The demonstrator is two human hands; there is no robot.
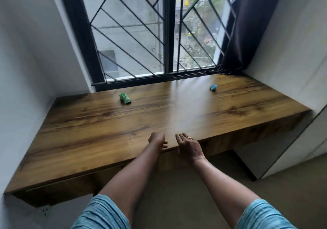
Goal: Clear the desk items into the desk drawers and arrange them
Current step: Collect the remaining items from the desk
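Note:
A small green item (125, 99) lies on the wooden desk (99, 131) at the back left, near the window. A small blue item (213, 87) lies at the back right. Both my hands hover over the desk's front edge, side by side. My left hand (158, 139) is loosely curled with nothing visible in it. My right hand (188, 145) wears a ring, its fingers apart, and holds nothing. The drawer fronts (58, 191) under the desktop look closed.
A barred window (150, 34) rises behind the desk, with a dark curtain (247, 25) bunched at the right. White walls close in both sides. A wall socket (43, 212) sits under the desk at left. A grey cabinet panel (300, 149) stands right.

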